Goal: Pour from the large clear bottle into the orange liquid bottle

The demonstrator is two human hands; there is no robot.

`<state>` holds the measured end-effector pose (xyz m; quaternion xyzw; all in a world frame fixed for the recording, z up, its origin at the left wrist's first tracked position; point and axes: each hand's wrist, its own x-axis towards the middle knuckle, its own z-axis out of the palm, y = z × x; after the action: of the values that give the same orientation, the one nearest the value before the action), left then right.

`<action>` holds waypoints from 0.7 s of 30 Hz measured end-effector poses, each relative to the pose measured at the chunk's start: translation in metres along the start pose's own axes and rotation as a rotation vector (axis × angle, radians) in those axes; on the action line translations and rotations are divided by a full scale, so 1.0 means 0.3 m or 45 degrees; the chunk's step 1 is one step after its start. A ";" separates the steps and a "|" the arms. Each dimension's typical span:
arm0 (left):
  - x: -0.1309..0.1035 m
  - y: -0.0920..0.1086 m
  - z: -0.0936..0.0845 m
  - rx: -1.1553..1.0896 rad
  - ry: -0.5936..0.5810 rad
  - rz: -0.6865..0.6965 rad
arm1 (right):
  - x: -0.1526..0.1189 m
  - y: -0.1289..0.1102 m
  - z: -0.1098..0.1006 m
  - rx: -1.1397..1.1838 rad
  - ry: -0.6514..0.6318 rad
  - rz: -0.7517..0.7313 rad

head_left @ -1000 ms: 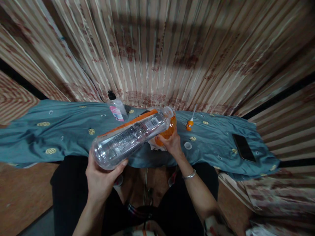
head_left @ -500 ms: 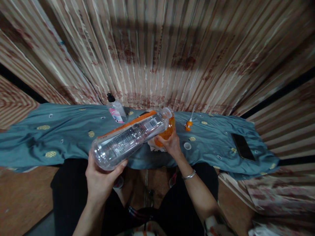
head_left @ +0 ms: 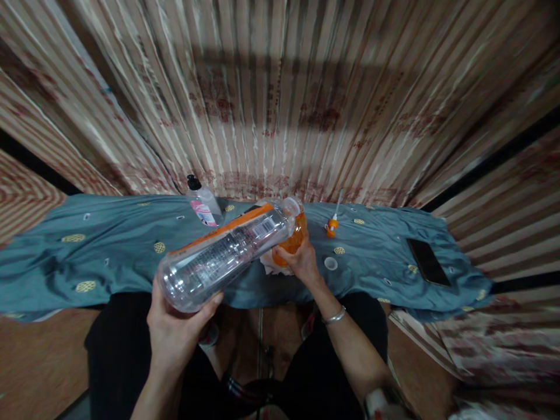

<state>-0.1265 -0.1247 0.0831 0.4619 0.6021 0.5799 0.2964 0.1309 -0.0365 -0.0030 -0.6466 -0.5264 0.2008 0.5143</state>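
Observation:
My left hand point(head_left: 175, 329) grips the base of a large clear plastic bottle point(head_left: 223, 255) with an orange-edged label. The bottle is tipped almost flat, its open mouth resting at the top of a small orange container point(head_left: 292, 240). My right hand point(head_left: 301, 262) is wrapped around that orange container, which stands on a white cloth point(head_left: 268, 265) on the blue-green table cover point(head_left: 109, 251). The large bottle looks nearly empty.
A small clear bottle with a black cap and pink label point(head_left: 202, 202) stands behind the large one. An orange pump nozzle point(head_left: 331, 225) and a white cap point(head_left: 331, 263) lie to the right. A dark phone point(head_left: 427, 262) lies far right. A striped curtain hangs behind.
Both hands and both containers keep their pose. The view has shifted slightly, so everything sits a little lower and further left in the picture.

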 end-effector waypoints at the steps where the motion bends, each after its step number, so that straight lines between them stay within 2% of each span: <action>1: 0.000 0.000 0.000 -0.006 -0.002 -0.005 | 0.000 0.001 0.000 0.000 0.001 -0.003; 13: -0.005 0.009 0.004 0.018 0.057 -0.012 | -0.003 -0.007 0.003 0.006 -0.004 0.005; 17: 0.003 -0.017 -0.009 0.020 0.017 -0.036 | -0.004 -0.009 0.009 0.013 0.016 -0.015; 21: 0.016 -0.058 -0.029 0.020 0.042 -0.052 | -0.007 -0.009 0.013 0.047 0.012 -0.012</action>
<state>-0.1398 -0.1224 0.0685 0.4423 0.6206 0.5765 0.2946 0.1258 -0.0367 -0.0027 -0.6355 -0.5231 0.2051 0.5295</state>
